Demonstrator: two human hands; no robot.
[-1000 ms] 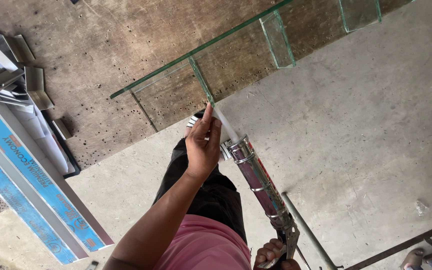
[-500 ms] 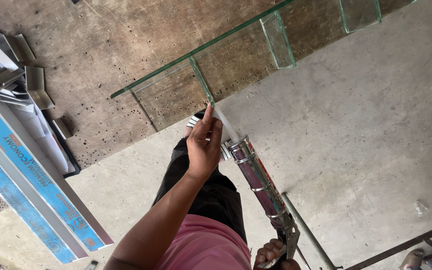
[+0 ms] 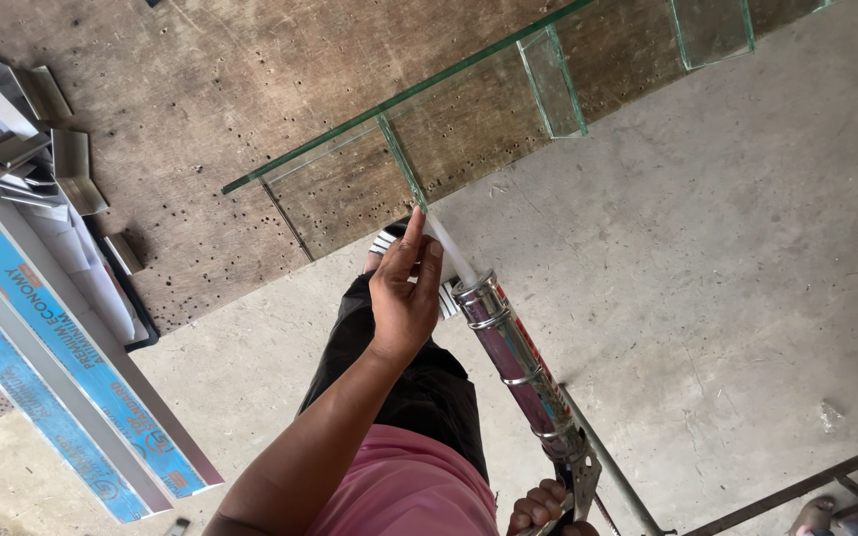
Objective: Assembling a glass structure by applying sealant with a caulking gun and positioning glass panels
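My left hand (image 3: 404, 293) reaches up from the lower left. Its index finger points at the green-edged upright glass divider (image 3: 401, 159) where that meets the long glass pane (image 3: 369, 184). The hand rests beside the white nozzle (image 3: 451, 250) of a caulking gun (image 3: 513, 357) without gripping it. The nozzle tip sits at the foot of that divider. My right hand (image 3: 540, 506) is at the bottom edge, closed around the gun's handle and partly cut off. The glass lies on a worn brown plywood board (image 3: 250, 89).
More glass dividers (image 3: 553, 79) stand further along the pane. Short aluminium offcuts (image 3: 42, 149) and long profiles in blue wrapping (image 3: 62, 367) lie at the left. Grey concrete floor (image 3: 727, 248) fills the right, with a metal bar (image 3: 796, 486) and a sandalled foot (image 3: 814, 516) at the corner.
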